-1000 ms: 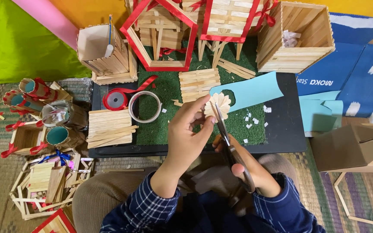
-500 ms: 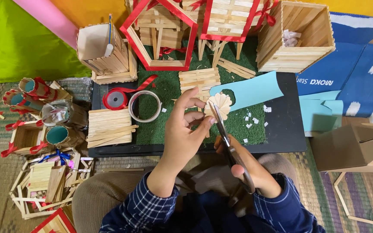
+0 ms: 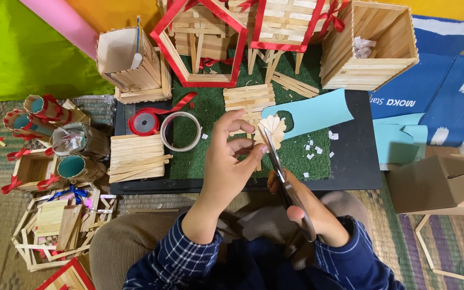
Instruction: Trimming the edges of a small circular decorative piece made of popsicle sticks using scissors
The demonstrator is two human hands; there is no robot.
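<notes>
Black board (image 3: 361,156) carried green mat (image 3: 205,145), stick houses along far edge. Left hand (image 3: 232,161) pinched cream paper flower (image 3: 272,130) at fingertips, above mat. Right hand (image 3: 302,207) clamped on scissors (image 3: 280,172), blades touching flower's lower edge. Bare mat right of flower.

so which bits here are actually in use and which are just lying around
In use:
- left hand pinching the small cream paper flower
- right hand working the scissors

Lying about:
- red ribbon spool
- clear tape ring
- stack of craft sticks
- light blue paper
</notes>
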